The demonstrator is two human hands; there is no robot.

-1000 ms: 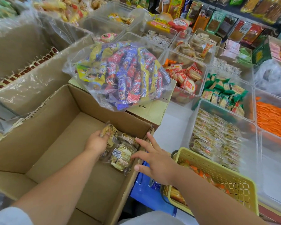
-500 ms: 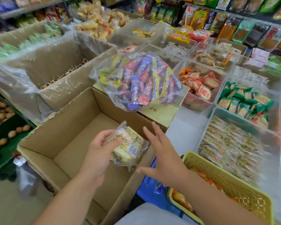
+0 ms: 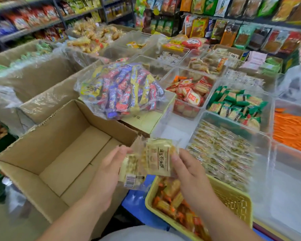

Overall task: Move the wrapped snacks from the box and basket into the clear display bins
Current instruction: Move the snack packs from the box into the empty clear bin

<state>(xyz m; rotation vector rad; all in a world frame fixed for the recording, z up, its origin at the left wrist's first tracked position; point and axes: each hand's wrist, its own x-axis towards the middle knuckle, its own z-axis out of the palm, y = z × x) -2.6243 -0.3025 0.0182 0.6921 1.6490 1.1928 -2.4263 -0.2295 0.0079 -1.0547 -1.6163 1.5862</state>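
My left hand [image 3: 108, 173] grips a small bunch of snack packets [image 3: 156, 159] from the left, thumb in front and fingers tucked behind. My right hand [image 3: 191, 178] pinches the same bunch at its right edge, thumb pressed on the front wrapper. The packets are pale yellow in clear film. The lower one shows a barcode, and the upper one shows a column of printed characters.

I hold them in the air above the near right corner of the cardboard box [image 3: 42, 153], between the box and the clear bin [image 3: 266, 171] to my right. That bin holds a layer of packets of the same pale sort.

Under my right wrist is the yellow basket [image 3: 233, 200], near the bin's front wall, with orange and yellow wrapped snacks [image 3: 170, 199] piled at its left end. A bit of something blue [image 3: 135, 200] shows between box and basket — I cannot tell what it is.

Beyond the box's far edge, a clear bag of red, blue and yellow bars [image 3: 123, 89] lies on a closed carton [image 3: 146, 119].
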